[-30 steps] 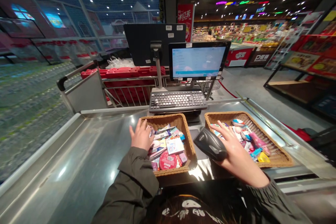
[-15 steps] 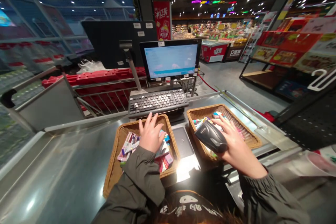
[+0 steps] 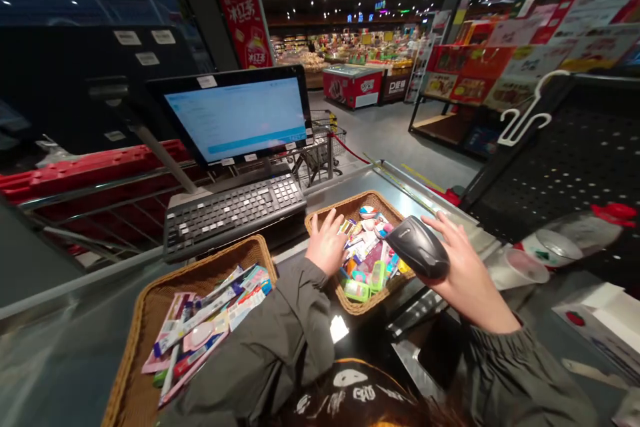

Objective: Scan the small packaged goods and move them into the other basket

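Observation:
My right hand [image 3: 463,273] is wrapped round a black barcode scanner [image 3: 417,248], held above the right side of a wicker basket [image 3: 367,307] of small packaged goods. My left hand [image 3: 325,245] reaches over that basket's left rim, fingers stretched out and apart, with nothing seen in it. Green-lidded small packs [image 3: 367,285] lie at the near end of the basket, among several colourful packets. A second wicker basket [image 3: 131,340] stands to the left, holding long toothbrush-like packs [image 3: 205,317]; my left sleeve covers part of it.
A black keyboard [image 3: 235,213] and a lit monitor [image 3: 240,117] stand behind the baskets on the metal counter [image 3: 55,340]. To the right are a plastic cup [image 3: 523,267], a bottle with a red cap [image 3: 597,230] and a white box [image 3: 600,320]. White hangers [image 3: 525,119] hang on a black panel.
My left hand has moved from the left basket to the right one. The view has turned rightward. My right hand still holds the barcode scanner.

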A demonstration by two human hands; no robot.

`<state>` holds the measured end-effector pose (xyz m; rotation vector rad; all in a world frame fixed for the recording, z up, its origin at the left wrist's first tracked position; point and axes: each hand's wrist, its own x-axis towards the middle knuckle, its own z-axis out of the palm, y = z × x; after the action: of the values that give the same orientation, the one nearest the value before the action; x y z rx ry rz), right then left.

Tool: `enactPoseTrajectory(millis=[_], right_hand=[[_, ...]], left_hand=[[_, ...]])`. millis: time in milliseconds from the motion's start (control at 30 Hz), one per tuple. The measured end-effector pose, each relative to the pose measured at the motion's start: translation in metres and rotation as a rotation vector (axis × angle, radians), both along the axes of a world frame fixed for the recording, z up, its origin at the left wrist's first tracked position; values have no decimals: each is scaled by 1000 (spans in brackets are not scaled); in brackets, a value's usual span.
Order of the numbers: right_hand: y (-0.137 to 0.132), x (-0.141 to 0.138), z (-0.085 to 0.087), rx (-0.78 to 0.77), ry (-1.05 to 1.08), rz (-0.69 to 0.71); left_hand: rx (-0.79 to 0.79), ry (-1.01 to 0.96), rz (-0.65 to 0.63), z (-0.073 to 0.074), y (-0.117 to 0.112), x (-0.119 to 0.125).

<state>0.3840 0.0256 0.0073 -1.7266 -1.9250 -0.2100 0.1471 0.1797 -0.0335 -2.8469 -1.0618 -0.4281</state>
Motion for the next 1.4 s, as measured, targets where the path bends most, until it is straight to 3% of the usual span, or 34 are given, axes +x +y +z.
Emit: enactPoseTrajectory(millis=[133,267,467,600,800,1000,1133,1267,1400], right_hand=[[0,21,-4,3,3,-51],[1,36,-9,-2,10,-74],[1,49,-13,-37,54,-90],[3,53,-14,-42,91,-90],[9,56,-16,-72,104,-74],[10,61,-19,-83,103,-76],[9,63,-20,-77,108,-79],[7,61,-20,-65,104,-76],[9,53,-16,-49,85,-59]], left_hand=[[-21,105,-91,-17,13,44],[-65,175,-203,-44,23,80],[-137,228,-240,-80,36,107],[-161,251,-228,-90,37,118],[-204,318,-167,-94,32,133],[-204,337,-76,-90,32,136],[-197,338,-6,-78,40,133],[-161,310,31,-51,49,122],[-21,186,-21,-5,49,93]])
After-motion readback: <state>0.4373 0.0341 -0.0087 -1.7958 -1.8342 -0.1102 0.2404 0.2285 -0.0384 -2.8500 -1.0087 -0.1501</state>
